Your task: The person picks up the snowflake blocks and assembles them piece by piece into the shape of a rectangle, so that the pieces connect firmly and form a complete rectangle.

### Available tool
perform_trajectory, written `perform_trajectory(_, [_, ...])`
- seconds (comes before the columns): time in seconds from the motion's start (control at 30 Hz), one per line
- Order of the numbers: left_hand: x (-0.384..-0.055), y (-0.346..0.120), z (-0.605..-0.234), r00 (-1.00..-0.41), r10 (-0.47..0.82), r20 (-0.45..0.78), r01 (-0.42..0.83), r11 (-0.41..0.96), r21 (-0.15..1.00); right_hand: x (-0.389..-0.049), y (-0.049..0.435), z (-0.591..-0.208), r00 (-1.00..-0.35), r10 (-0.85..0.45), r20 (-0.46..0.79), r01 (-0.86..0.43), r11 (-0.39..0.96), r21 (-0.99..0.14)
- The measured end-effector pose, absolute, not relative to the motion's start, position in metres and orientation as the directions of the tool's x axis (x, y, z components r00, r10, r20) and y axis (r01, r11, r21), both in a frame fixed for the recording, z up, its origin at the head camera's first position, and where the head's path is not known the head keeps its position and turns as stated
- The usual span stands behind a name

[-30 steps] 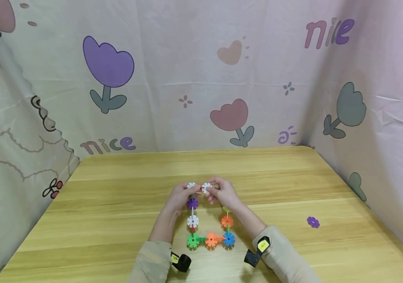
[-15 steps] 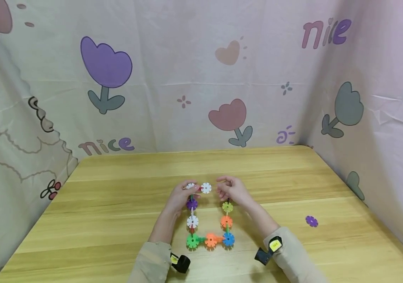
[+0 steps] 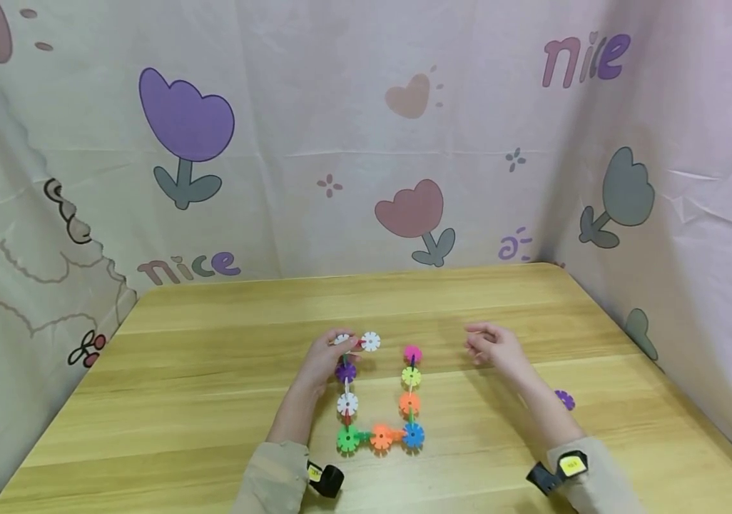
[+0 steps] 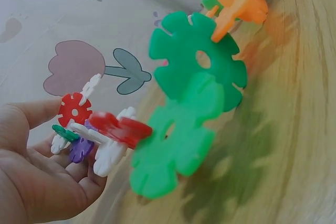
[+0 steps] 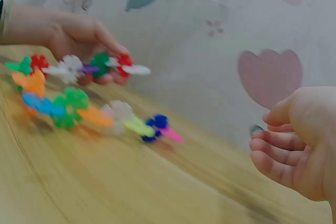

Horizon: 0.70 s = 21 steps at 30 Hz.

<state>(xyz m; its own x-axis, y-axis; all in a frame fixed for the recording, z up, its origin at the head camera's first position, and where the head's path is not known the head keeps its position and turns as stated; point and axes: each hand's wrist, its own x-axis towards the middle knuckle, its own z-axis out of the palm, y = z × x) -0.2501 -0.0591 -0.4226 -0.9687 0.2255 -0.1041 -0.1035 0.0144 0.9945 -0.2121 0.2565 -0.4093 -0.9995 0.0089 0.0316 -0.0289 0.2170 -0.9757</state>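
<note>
A chain of coloured plastic snowflake discs, linked edge to edge, forms a U, with an orange disc [image 3: 382,436] in its near side. My left hand [image 3: 326,363] pinches the chain near its far left end. In the left wrist view, thumb and fingers hold it around a red disc [image 4: 67,107]. A white disc [image 3: 370,341] sticks out to the right of that hand. The other arm of the U ends in a pink disc [image 3: 413,354]. My right hand [image 3: 496,351] is over the table right of the chain, fingers loosely bent and holding nothing.
A loose purple disc [image 3: 565,400] lies on the wooden table [image 3: 212,400] at the right, partly covered by my right forearm. A printed cloth [image 3: 302,143] hangs behind the table and along both sides.
My right hand has let go of the white disc and moved right, away from the chain. The pink end disc now shows. My left hand keeps its hold in nearly the same place.
</note>
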Motion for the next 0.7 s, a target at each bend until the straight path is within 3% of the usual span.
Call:
perform_trajectory(0.27, [-0.250, -0.060, -0.423, -0.971, 0.211, -0.115, -0.116, 0.008, 0.993, -0.188, 0.300, -0.409, -0.995, 0.080, 0.064, -0.035, 0.325, -0.945])
perform_trajectory(0.5, [-0.250, -0.060, -0.424, -0.973, 0.202, -0.113, -0.115, 0.003, 0.993, -0.161, 0.333, -0.407, -0.991, 0.125, 0.056, 0.014, 0.499, -0.866])
perform_trajectory(0.7, [-0.250, -0.060, -0.425, -0.973, 0.199, -0.121, -0.121, 0.011, 0.993, -0.140, 0.357, -0.411, -0.985, 0.168, 0.035, 0.056, 0.507, -0.860])
